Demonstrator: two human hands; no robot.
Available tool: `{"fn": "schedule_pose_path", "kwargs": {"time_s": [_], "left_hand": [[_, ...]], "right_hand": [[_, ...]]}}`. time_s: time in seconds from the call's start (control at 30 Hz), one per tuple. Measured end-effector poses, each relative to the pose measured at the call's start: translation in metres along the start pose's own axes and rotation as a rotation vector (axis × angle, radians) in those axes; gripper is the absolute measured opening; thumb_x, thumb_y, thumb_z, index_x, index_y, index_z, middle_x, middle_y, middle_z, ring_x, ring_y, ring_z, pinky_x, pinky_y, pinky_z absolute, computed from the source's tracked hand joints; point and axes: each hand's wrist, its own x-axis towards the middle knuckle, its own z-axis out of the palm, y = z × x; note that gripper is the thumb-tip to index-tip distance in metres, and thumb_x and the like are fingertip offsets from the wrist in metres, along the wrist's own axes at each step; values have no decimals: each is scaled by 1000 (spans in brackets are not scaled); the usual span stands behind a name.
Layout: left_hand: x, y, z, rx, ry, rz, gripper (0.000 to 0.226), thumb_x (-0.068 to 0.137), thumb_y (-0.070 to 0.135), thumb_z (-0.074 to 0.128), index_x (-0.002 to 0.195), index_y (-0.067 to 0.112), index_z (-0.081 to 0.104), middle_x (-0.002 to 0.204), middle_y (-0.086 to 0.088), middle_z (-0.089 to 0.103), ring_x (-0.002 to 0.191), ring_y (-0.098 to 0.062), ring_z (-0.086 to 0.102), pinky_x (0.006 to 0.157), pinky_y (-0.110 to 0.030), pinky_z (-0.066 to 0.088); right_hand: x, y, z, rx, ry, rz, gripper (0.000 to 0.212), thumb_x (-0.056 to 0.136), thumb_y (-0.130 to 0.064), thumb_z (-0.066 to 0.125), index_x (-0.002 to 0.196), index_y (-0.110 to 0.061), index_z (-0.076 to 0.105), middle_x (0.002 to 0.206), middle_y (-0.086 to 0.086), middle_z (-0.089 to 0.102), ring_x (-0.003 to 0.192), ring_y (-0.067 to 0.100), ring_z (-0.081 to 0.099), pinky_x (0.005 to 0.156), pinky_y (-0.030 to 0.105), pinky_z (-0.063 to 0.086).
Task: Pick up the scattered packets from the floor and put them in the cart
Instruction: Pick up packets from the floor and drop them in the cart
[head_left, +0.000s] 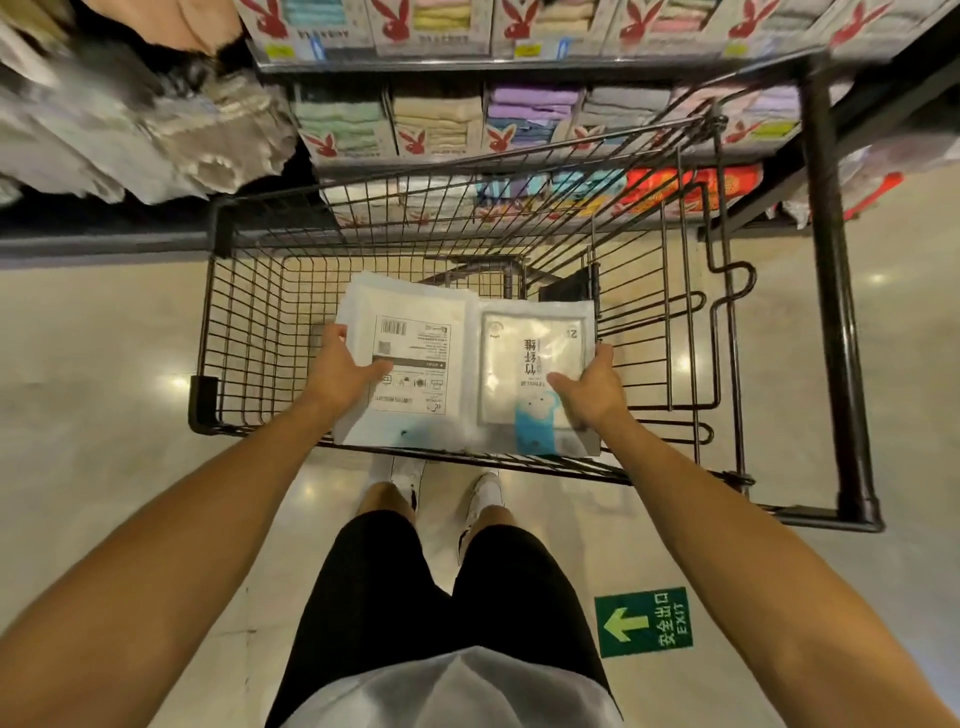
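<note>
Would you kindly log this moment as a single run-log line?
left hand: grips left packet | right hand: grips right packet | both packets: side by side above cart | release: not yet

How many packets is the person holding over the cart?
2. The barcode packet is in the left hand, the blue-picture packet in the right hand, side by side over the cart. More may be hidden underneath them.

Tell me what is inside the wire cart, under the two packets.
The left hand and right hand hold the labelled packet and the blue-printed packet over the cart. Beside them only bare wire mesh shows; its middle is hidden.
</note>
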Motion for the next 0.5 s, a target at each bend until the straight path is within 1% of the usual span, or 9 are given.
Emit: {"fn": "schedule_pose_path", "kwargs": {"time_s": [0.07,0.13,0.2,0.27,0.3,0.33,0.43,0.5], "left_hand": [[-8,3,-8,201,16,7,73,88,26,80,141,12,31,130,-13,65,109,-32,66,86,-46,58],[-19,10,-21,412,0,2,71,90,39,75,140,13,32,126,-13,65,104,-35,67,81,-48,59],[-28,25,-34,587,-26,32,61,92,45,69,136,15,39,123,-10,65,102,-31,66,82,-49,59],[-40,50,-49,710,-29,120,57,94,49,63,136,17,42,119,-8,65,101,-28,66,83,-49,59],[-47,68,-59,762,-17,177,56,95,50,60,137,17,43,119,-8,65,102,-28,65,84,-48,59],[-54,86,-66,814,-2,232,56,96,51,57,138,17,43,121,-9,64,104,-28,65,85,-47,58],[-83,152,-99,932,157,407,59,98,55,52,139,15,42,127,-14,59,114,-34,60,92,-47,52],[-104,189,-124,975,281,503,57,98,57,48,138,17,45,130,-12,59,118,-34,57,98,-49,49]], "right_hand": [[-10,-7,-7,-104,2,9,61,90,-18,79,133,-14,36,132,12,63,116,34,67,82,41,60],[-20,-15,-19,-238,-9,0,58,89,-21,79,130,-12,40,128,13,64,113,33,67,84,42,62],[-31,-32,-35,-329,-27,-43,50,90,-21,78,128,-9,47,125,14,64,109,30,67,84,42,61],[-47,-59,-55,-335,-31,-117,45,93,-22,76,129,-8,53,122,9,67,105,25,66,81,38,58],[-55,-76,-66,-338,-17,-161,46,95,-23,75,132,-8,54,121,8,67,105,25,65,81,35,56],[-62,-91,-76,-352,11,-211,48,95,-25,75,135,-8,55,124,10,67,108,26,65,83,35,54],[-93,-154,-114,-419,117,-396,52,98,-35,71,142,-14,54,137,11,64,120,29,64,97,39,53],[-117,-197,-132,-502,193,-557,52,99,-42,66,144,-18,53,137,9,64,120,27,63,102,43,53]]}}
